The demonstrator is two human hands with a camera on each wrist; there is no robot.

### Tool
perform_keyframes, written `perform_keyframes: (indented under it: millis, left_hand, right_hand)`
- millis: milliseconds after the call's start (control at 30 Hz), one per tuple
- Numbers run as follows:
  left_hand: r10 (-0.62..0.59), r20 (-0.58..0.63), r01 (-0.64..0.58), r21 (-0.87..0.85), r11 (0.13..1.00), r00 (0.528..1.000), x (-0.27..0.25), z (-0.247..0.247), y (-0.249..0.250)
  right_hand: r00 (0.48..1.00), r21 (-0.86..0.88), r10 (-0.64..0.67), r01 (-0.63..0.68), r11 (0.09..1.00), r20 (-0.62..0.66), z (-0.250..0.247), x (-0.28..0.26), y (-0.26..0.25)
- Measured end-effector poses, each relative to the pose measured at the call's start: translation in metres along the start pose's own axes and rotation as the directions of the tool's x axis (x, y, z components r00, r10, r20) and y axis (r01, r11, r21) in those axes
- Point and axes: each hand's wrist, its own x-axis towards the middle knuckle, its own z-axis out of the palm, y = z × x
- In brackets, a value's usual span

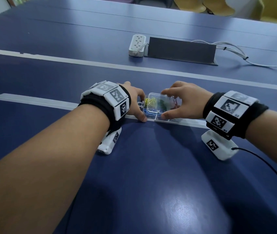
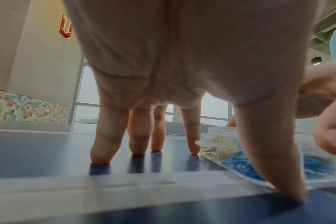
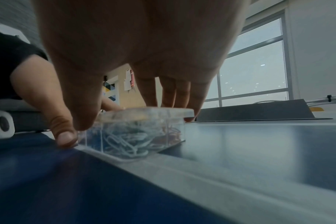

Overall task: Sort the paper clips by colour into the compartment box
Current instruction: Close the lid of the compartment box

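Several colour groups of paper clips, yellow (image 1: 150,100), green (image 1: 161,103) and blue (image 2: 238,164), lie in the clear compartment box (image 1: 158,115) on the blue table (image 1: 151,166). Right hand (image 1: 183,101) spans the lid (image 3: 150,112), thumb and fingers clasping it. Left hand (image 1: 135,103), fingers straight, braces the box's left end, fingertips on the table.

Near desk (image 1: 151,166): open surface in front of the compartment box (image 1: 171,120). Box flanks: blocked by the left hand (image 1: 135,105) and right hand (image 1: 183,100); its lid (image 3: 150,112) is covered by fingers. Far desk: power strip (image 1: 137,45), dark cable flap (image 1: 180,49) and white cables (image 1: 235,51) stand well behind; between, a bare strip.
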Motion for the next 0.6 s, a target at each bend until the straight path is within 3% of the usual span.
perform_keyframes:
  millis: [600]
  left_hand:
    - [0.000,-0.001,0.000,0.010,1.000,1.000,-0.0011,-0.0024,0.0010]
  right_hand:
    - [0.999,0.001,-0.010,0.010,1.000,-0.032,0.0053,0.0046,-0.0034]
